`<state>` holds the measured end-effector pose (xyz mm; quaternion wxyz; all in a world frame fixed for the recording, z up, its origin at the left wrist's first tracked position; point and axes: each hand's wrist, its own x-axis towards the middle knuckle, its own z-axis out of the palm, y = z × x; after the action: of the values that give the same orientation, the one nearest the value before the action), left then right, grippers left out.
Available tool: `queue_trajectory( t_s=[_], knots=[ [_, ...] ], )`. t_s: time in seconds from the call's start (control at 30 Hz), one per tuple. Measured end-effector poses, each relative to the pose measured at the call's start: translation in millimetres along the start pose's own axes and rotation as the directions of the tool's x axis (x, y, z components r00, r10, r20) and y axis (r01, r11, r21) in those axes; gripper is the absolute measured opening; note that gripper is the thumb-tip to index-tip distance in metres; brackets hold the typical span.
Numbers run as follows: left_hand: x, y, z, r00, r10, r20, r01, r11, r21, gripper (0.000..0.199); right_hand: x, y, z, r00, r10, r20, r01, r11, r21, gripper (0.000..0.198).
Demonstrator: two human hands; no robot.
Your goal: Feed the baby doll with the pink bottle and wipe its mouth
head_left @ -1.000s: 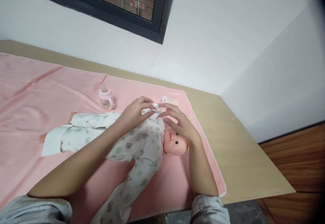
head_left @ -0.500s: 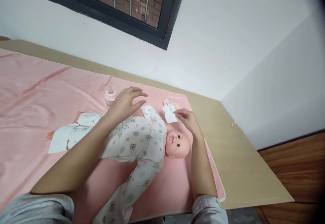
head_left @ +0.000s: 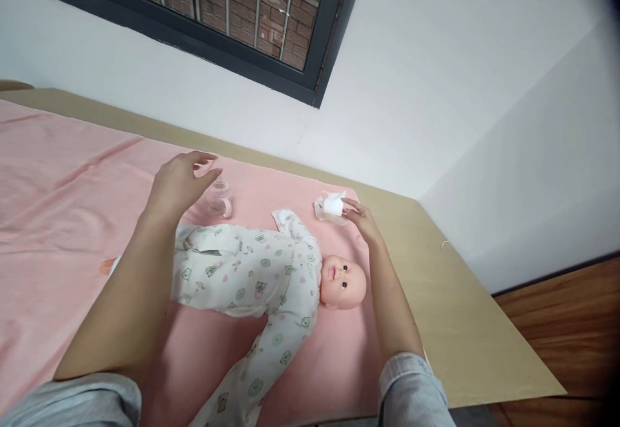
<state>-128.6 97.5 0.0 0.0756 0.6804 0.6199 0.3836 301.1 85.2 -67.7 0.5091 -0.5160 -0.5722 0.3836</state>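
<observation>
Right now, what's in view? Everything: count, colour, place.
Walls: two, white, background
Window: one, dark-framed, barred, upper left
Brickwork: brown, beyond the window
Table: one, tan, along the walls
Blanket: one, pink, on the table
Doll: one, pink head, on the blanket
Clothes: one set, printed white, on the doll
Bottle: one, pink and clear, beyond the doll
Packet: one, mostly white, near blanket's far corner
Tissue: one, white, at the packet
Curved piece: one, white, table's right edge
Panel: one, brown, far right
Floor: one, grey, bottom edge
Sleeves: two, grey-blue, bottom edge
Left hand: one, open, by the bottle
Right hand: one, at the tissue
</observation>
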Motion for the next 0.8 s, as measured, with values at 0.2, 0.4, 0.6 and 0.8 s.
queue_trajectory(
  t_s=[0.2, 0.4, 0.6, 0.8],
  knots=[
    [-4, 4, -4, 0.999, 0.007, -0.043, -0.009, 0.999, -0.047, 0.038, 9, 31, 1, 0.982, 0.191, -0.004, -0.191, 0.980, 0.061, 0.060],
    [-2, -2, -3, 0.999, 0.017, -0.037, -0.018, 0.999, -0.034, 0.041, -8, 50, -11, 0.963, 0.146, -0.227, -0.104, 0.977, 0.187, 0.059],
    [15, -45, 17, 0.983, -0.072, 0.168, 0.061, 0.996, 0.068, 0.077, -28, 70, -28, 0.834, -0.125, -0.537, 0.111, 0.992, -0.058, 0.035],
    [23, -73, 41, 0.963, -0.091, 0.252, 0.066, 0.992, 0.103, 0.092, -47, 91, -42, 0.690, -0.388, -0.611, 0.002, 0.845, -0.534, 0.033]
  ],
)
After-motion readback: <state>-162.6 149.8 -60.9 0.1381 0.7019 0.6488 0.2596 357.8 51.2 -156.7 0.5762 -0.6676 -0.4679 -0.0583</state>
